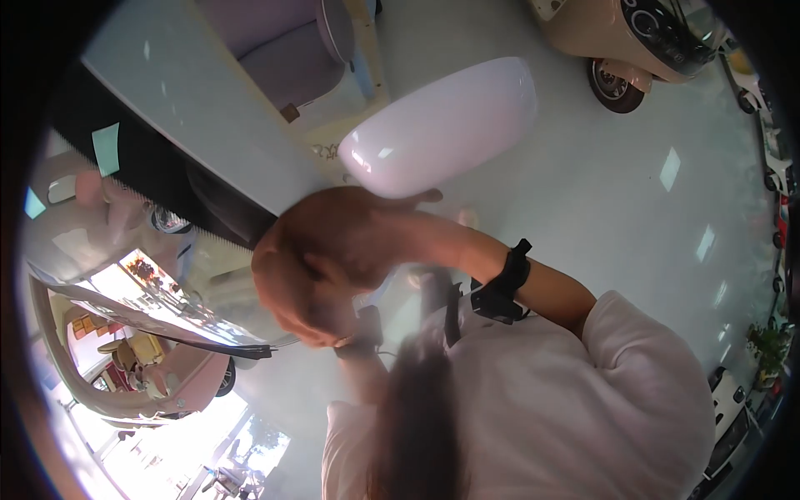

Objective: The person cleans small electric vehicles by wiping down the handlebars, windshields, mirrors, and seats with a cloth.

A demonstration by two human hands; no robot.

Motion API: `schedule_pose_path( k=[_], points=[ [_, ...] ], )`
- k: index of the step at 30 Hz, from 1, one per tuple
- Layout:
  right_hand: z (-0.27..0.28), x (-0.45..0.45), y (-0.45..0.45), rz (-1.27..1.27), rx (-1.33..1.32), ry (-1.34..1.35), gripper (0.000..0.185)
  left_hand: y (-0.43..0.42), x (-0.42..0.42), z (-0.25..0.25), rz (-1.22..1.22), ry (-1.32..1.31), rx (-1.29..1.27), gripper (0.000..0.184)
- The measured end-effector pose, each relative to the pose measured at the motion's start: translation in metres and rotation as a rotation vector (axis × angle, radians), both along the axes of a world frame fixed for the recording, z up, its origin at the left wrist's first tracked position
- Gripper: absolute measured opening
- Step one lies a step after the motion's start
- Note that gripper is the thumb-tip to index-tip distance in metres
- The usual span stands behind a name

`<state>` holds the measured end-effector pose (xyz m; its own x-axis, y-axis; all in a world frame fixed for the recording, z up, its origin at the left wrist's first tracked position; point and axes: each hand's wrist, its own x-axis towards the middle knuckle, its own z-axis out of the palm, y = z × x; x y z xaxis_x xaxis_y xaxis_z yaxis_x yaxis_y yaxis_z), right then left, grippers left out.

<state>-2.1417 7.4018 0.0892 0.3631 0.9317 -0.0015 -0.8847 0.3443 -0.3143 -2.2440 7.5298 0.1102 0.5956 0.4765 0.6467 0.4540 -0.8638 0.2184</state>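
Observation:
My right hand (342, 225) reaches in from the right, with a black strap (510, 283) round its wrist. It bends over my left hand (304, 304), and the two touch or overlap beside the end of a pale panel (208, 108) with a dark strip (150, 146). A thumb or finger sticks out to the right from my right hand. Blur and overlap hide the other fingertips and anything between them. Just above the hands is a glossy, pinkish-white rounded part (446, 125). A grey band shows at my left wrist.
A purplish seat (296, 62) is at the top. A beige scooter (633, 37) stands at the upper right, with other vehicles and a green plant (767, 346) along the right edge. Shiny glass with reflections and a curved pale frame (50, 333) lie at the left.

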Motion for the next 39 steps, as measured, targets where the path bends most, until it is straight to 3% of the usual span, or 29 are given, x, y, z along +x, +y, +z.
schedule_pose_path(
  k=[4,9,10,12,14,15,16,18,19,21,22,23,25,30,33,34,35,37,39],
  points=[
    [-0.01,0.013,0.006,-0.032,-0.073,0.027,0.051,-0.029,0.02,0.004,0.012,-0.013,-0.081,0.042],
    [-0.036,0.005,-0.034,-0.157,-0.573,-0.173,0.045,-0.048,0.024,-0.046,0.137,0.039,-0.141,0.049],
    [-0.042,0.0,-0.032,-0.266,-0.569,-0.253,0.04,-0.049,0.021,-0.049,0.149,0.06,-0.139,0.05],
    [-0.061,0.003,-0.031,-0.411,-0.791,-1.21,0.027,-0.063,0.024,-0.04,0.045,0.03,-0.158,0.047],
    [-0.076,0.011,-0.042,-0.468,-0.827,-1.734,0.019,-0.072,0.016,-0.038,-0.071,0.011,-0.198,0.046],
    [-0.075,0.018,-0.054,-0.451,-0.774,-1.779,0.017,-0.08,0.019,-0.026,-0.041,0.085,-0.301,0.049],
    [-0.075,0.023,-0.063,-0.442,-0.722,-1.817,0.015,-0.075,0.007,-0.029,-0.045,0.177,-0.21,0.051],
    [-0.08,0.029,-0.082,-0.752,-0.686,-1.775,0.016,-0.062,-0.026,-0.05,-0.052,0.35,-0.028,0.055],
    [-0.075,0.032,-0.093,-0.739,-0.756,-1.861,0.017,-0.067,-0.031,-0.056,-0.13,0.144,-0.102,0.056],
    [-0.038,0.035,-0.113,-0.81,-0.854,-1.889,0.025,-0.026,-0.085,-0.119,-0.103,0.349,-0.029,0.055],
    [-0.016,0.036,-0.12,-0.895,-0.874,-1.827,0.029,-0.019,-0.081,-0.122,-0.175,0.329,0.012,0.058],
    [0.014,0.036,-0.126,-1.064,-0.826,-1.617,0.035,-0.023,-0.059,-0.089,-0.258,0.25,0.042,0.061],
    [0.067,0.03,-0.145,-1.278,-0.759,-1.56,0.041,-0.038,-0.025,-0.034,-0.359,0.089,0.041,0.068],
    [0.148,0.035,-0.145,-1.452,-0.675,-2.198,0.043,-0.064,0.032,0.047,-0.598,-0.195,-0.001,0.077],
    [0.16,0.067,-0.106,-1.565,-0.587,-2.19,0.035,-0.085,0.062,0.08,-0.78,-0.273,-0.041,0.076],
    [0.164,0.068,-0.095,-1.495,-0.681,-2.187,0.033,-0.092,0.072,0.089,-0.827,-0.299,-0.16,0.068],
    [0.168,0.069,-0.084,-1.424,-0.776,-2.184,0.032,-0.087,0.08,0.084,-0.776,-0.289,-0.08,0.062],
    [0.171,0.054,-0.067,-1.038,-1.121,-2.028,0.03,-0.077,0.09,0.078,-0.714,-0.314,0.028,0.053],
    [0.175,0.051,-0.063,-1.123,-1.215,-1.972,0.026,-0.078,0.092,0.078,-0.677,-0.37,0.07,0.049]
  ],
)
